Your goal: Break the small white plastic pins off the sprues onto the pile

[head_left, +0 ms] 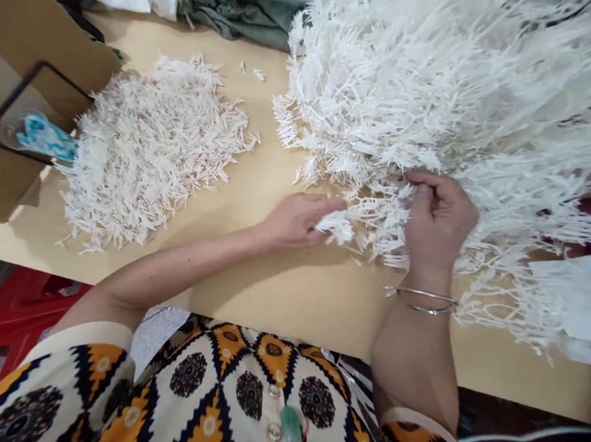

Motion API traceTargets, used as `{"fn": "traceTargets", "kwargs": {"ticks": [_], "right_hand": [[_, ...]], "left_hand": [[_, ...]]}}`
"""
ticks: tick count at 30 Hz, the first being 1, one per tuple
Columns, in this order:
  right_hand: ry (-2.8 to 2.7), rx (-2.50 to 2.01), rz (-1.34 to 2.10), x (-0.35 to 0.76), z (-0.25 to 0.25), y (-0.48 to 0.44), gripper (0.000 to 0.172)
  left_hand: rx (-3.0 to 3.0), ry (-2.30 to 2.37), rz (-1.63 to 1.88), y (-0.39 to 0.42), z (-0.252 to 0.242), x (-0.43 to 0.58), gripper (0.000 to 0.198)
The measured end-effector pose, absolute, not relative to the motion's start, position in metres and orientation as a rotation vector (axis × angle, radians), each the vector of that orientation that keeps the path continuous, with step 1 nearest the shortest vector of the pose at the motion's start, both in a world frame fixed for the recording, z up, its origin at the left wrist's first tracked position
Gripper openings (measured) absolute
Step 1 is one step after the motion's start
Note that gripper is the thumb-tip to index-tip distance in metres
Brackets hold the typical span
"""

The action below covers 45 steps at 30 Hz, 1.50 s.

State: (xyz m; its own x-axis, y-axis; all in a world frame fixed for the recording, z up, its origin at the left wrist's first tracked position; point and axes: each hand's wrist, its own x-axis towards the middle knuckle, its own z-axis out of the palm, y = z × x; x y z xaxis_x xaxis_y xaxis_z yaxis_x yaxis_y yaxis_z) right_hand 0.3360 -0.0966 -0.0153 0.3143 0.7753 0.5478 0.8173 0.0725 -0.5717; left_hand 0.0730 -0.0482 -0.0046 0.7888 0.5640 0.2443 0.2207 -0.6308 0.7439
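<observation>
My left hand [300,220] is closed at the near edge of a big heap of white, branching, feathery strands [382,106]. Between its thumb and fingers is a small white frayed sprig [337,227]. Just to the right, my right hand [440,213] is curled into a fist against the strands, thumb pressed to the forefinger; what it pinches is hidden from me. A loose clump of strands [383,220] lies between the two hands. On the left of the table is a separate flat pile of short white sprigs [150,149].
A cardboard box [50,52] with a black wire frame [34,72] and a blue-and-white item [47,138] stands at the left. Dark green cloth [238,7] lies along the back. A white sheet [578,298] sits at the right, and a red stool [14,317] is below the table.
</observation>
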Motion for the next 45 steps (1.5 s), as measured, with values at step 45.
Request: {"fn": "traceTargets", "kwargs": {"ticks": [45], "right_hand": [[-2.0,-1.775,-0.104,0.216,0.016,-0.156,0.011]], "left_hand": [[1.822,0.851,0.878,-0.071,-0.008,-0.025,0.031]]}}
